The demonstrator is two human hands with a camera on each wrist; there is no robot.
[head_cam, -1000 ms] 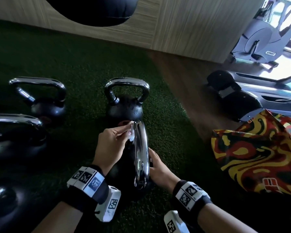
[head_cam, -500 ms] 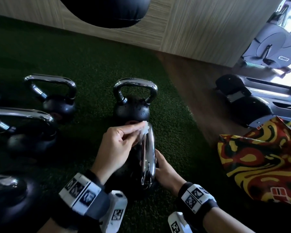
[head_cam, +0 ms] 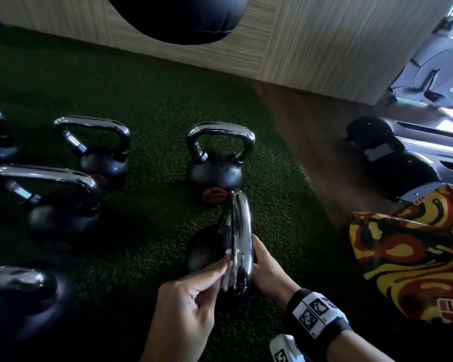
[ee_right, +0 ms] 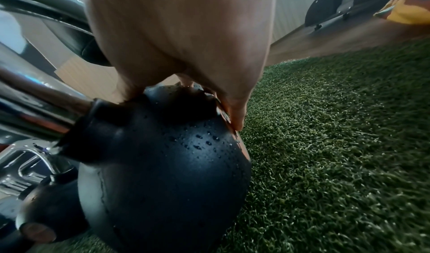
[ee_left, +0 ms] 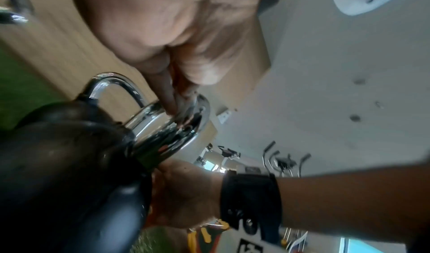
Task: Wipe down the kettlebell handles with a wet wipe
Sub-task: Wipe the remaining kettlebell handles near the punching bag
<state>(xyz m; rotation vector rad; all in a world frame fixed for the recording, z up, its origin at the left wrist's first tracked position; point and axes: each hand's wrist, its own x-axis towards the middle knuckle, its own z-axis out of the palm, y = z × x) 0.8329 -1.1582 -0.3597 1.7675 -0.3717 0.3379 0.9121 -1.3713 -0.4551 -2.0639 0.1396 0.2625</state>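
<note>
A black kettlebell (head_cam: 204, 253) stands on green turf in the middle of the head view, its chrome handle (head_cam: 242, 226) pointing away from me. My left hand (head_cam: 188, 299) pinches a pale wet wipe (head_cam: 228, 254) against the left side of the handle, near its close end. The left wrist view shows those fingertips (ee_left: 173, 98) pressed on the chrome handle (ee_left: 167, 128), with the wipe mostly hidden. My right hand (head_cam: 266, 270) grips the kettlebell's right shoulder, seen on the wet ball (ee_right: 174, 165) in the right wrist view.
Another kettlebell (head_cam: 217, 165) stands just beyond, with several more to the left (head_cam: 100, 155) (head_cam: 60, 207) (head_cam: 16, 291). A black punching bag (head_cam: 178, 17) hangs overhead. A red-and-yellow patterned bag (head_cam: 413, 257) lies right, with a treadmill (head_cam: 403, 163) behind it on the wood floor.
My left hand has slid the wipe along the handle from its far end to the near end. The right hand has stayed on the kettlebell.
</note>
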